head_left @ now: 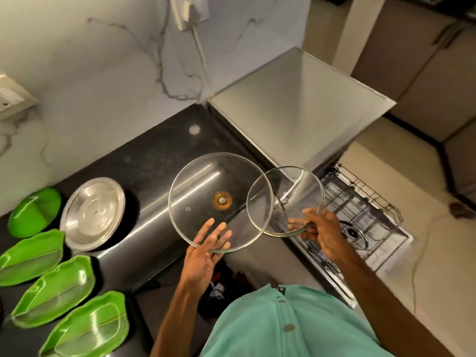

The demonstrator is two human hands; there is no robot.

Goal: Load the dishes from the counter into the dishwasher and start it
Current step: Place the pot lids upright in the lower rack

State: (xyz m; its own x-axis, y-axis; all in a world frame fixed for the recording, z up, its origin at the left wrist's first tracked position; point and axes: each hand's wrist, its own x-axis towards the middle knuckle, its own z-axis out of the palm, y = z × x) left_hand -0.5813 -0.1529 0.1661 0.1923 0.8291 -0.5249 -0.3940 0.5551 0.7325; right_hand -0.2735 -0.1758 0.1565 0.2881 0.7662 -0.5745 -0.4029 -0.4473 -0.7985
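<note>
Likely stiff, slick, fragile glass: left hand (206, 249) flat-fingered under big lid (203, 181), right hand (320, 234) pinching small lid (288, 186) by its rim, the surest hold.

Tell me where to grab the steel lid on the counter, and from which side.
Pinch the steel lid at its rim from its right side, probably: no handle shows on its face, green plates crowd its left, and the counter lies free on its right.
</note>
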